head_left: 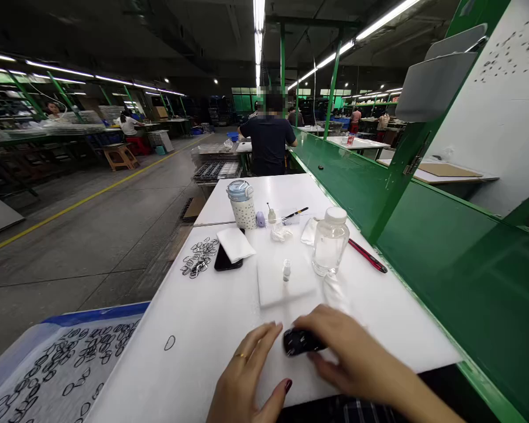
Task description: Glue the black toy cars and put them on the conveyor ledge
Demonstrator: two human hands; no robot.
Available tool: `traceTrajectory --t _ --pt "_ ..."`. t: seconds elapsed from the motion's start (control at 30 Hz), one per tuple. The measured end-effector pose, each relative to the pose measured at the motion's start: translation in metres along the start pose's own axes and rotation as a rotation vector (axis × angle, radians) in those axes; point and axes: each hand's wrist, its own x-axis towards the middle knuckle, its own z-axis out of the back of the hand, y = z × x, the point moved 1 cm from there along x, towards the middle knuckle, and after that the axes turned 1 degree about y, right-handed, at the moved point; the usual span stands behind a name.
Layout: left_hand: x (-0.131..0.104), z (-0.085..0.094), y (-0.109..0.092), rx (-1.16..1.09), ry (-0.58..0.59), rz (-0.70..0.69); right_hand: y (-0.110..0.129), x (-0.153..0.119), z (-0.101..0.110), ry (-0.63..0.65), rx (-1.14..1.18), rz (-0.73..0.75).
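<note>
Hands: left hand (249,373) half open, gripping nothing visible; right hand (335,346) closing fingers and thumb round a black piece (295,342).
Black piece: nearer than the jar (330,247), held by one end, perhaps leaving the other exposed.
Vial (286,270): upright on a pad (271,289), left of the jar, likely for easy reach.
Black rings (198,258): well left of the jar, probably kept apart.

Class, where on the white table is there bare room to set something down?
Bare: between the lone black ring and the left hand; between the right hand and the green ledge. Crowded: between the tumbler and the jar.
</note>
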Motion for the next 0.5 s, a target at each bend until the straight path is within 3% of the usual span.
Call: traceTrajectory --t 0.07,0.13,0.23,0.3,0.33,0.4,0.47,0.5 --pt "0.01 -0.008 0.004 0.187 -0.086 -0.196 0.017 0.017 -0.023 0.129 0.043 0.058" --pt "0.009 -0.019 0.007 0.281 -0.165 -0.346 0.018 0.022 -0.03 0.097 0.132 -0.029" --pt "-0.002 -0.034 0.003 0.302 -0.284 -0.344 0.005 0.028 -0.018 -0.306 0.176 -0.243" --pt "-0.004 -0.039 -0.009 0.264 -0.262 -0.22 -0.003 0.039 -0.009 -0.524 0.161 -0.328" --pt "-0.003 -0.039 -0.016 0.245 -0.208 -0.151 -0.006 0.047 -0.008 -0.52 0.173 -0.335" --pt "0.006 -0.033 -0.029 0.209 -0.01 -0.053 -0.011 0.064 -0.008 -0.378 0.21 -0.323" --pt "0.016 -0.022 -0.037 0.15 0.199 -0.02 -0.017 0.076 -0.009 -0.234 0.241 -0.309" --pt "0.021 -0.017 -0.039 0.114 0.249 -0.01 -0.021 0.08 -0.01 -0.194 0.271 -0.302"
